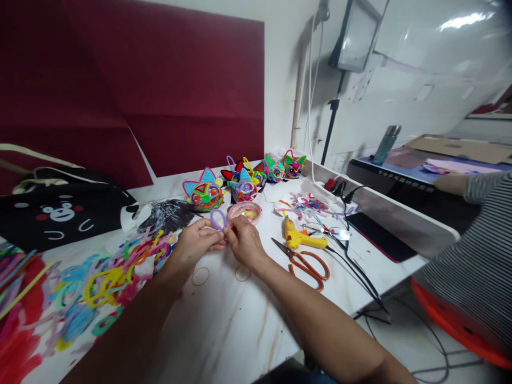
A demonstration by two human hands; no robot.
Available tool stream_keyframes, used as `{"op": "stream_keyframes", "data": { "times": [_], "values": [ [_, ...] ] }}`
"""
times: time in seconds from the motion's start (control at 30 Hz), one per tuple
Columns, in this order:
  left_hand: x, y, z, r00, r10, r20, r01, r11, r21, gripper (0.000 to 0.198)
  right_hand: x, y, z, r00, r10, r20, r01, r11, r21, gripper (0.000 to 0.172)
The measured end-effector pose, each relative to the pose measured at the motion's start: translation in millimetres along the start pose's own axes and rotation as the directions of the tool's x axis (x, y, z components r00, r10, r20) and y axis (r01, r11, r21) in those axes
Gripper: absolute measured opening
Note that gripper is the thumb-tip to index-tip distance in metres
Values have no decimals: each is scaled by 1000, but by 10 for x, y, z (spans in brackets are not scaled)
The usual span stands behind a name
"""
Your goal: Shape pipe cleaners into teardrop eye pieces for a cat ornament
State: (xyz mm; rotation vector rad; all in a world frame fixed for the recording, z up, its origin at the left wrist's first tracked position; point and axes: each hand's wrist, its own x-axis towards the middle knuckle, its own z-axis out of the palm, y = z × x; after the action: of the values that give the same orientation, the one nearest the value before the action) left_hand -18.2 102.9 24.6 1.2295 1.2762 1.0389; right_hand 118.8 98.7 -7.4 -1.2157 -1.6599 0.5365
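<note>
1. Beneath everything, a white marbled desk (232, 341), stretching from the lower left to a low ledge on the right.
2. Behind it on the wall, a dark red sheet (192, 69), broad and flat.
3. At the right edge, near a second desk, another person in a striped top (472, 256), only partly in view.
4. Over the left part of the desk, a loose pile of fuzzy stems (108, 282) in many colours, lying every which way, some bent round.
5. Beyond the pile, a black bag (76, 218) with a pale bear face.
6. Along the back of the desk, a row of colourful cat heads (206, 196), ears upward.
7. At mid-desk, close together, left hand (198, 240) and right hand (242, 240). On the right, a narrow grip, holding the base of a purple loop (212, 217). On the left, bent fingers at the same base; cannot tell whether pinching or merely touching.
8. To the right of both hands, scissors (304, 264), blades aimed away and left, orange handles nearer.
9. Just beyond, a yellow glue gun (306, 239), nozzle facing away, handle rightward.
10. Between the hands, in front of the cat heads: the purple loop, long axis slanting away and slightly left from the fingertips, rounded end farthest out.
11. Nearer than the hands, two thin yellow rings (200, 268), flat on the desk, well apart.
</note>
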Motion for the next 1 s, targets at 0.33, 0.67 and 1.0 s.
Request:
{"op": "stream_keyframes", "data": {
  "times": [0.33,0.67,1.0],
  "values": [
    [20,-36,-29,998,-32,51,31,999,20,40,6,-10,-14,995,21,96,-5,987,-159,8],
    [35,16,-53,997,56,50,-64,982,178,34,-10,-35,-39,977,14,215,72,919,-388,17],
    [59,56,-217,933,325,158,-342,656,673,23,-57,-76,-52,938,-59,342,231,841,-489,23]
  ]
}}
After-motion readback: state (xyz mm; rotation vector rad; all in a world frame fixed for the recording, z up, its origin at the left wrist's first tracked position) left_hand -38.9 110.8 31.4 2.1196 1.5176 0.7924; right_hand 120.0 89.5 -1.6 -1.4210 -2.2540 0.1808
